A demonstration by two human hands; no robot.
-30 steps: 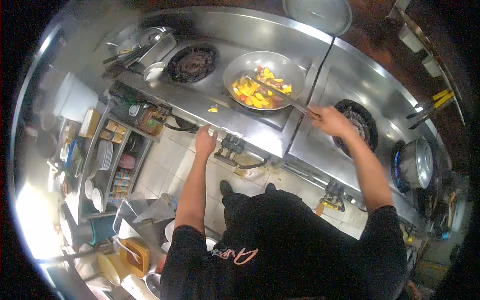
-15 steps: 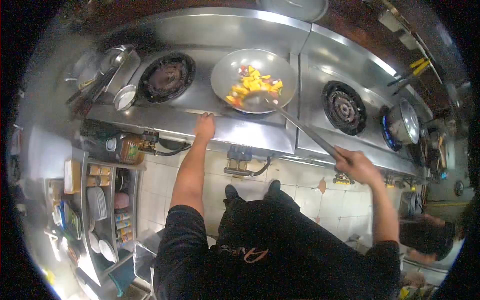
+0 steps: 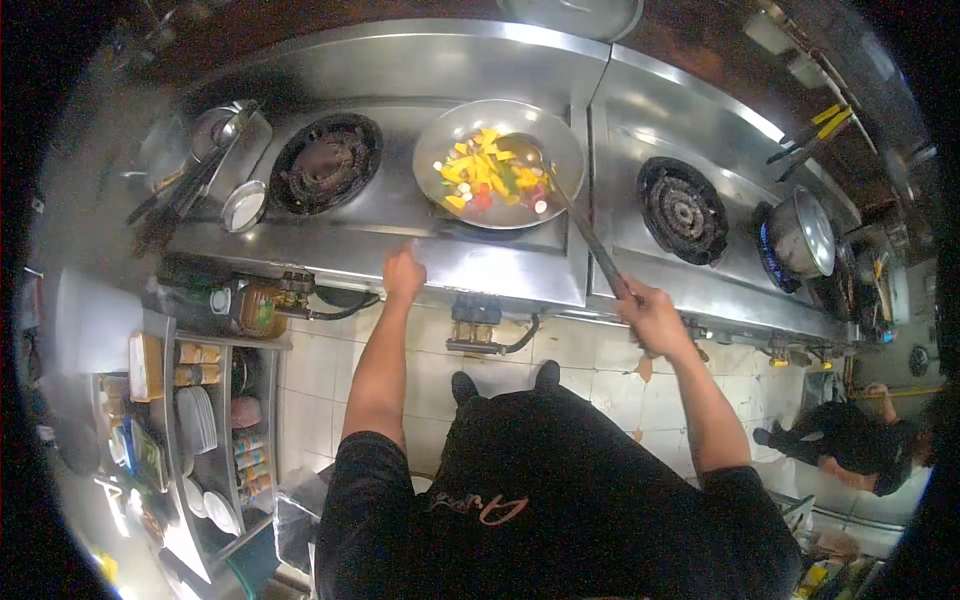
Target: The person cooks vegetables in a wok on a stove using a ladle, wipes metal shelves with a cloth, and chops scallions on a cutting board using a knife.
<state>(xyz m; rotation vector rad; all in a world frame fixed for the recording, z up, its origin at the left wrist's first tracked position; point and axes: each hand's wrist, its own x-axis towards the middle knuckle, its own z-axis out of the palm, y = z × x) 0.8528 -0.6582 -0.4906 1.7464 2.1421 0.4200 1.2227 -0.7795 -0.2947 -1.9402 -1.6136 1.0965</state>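
Note:
My right hand (image 3: 652, 318) is closed around the handle of a long ladle (image 3: 592, 240). The ladle's bowl sits among the food in a wide steel wok (image 3: 432, 175), toward its upper right. Yellow chunks (image 3: 487, 165), red and green pieces and small white pieces lie in the wok, somewhat blurred. At the front edge of the steel stove (image 3: 500, 268), below and left of the wok, my left hand (image 3: 403, 272) has its fingers curled in. Whatever those fingers hold, if anything, is hidden.
Bare burners (image 3: 326, 165) flank the wok. A pot (image 3: 805, 235) stands over a blue flame at right. A small white-filled bowl (image 3: 244, 207) and a metal container (image 3: 240, 155) are at left. Plates (image 3: 197, 420) fill a shelf unit below. Another person (image 3: 850, 440) is at lower right.
My right hand has moved left, and the ladle's bowl has gone from the wok's near side to its far right. The food has shifted. My left hand stays near the stove's edge.

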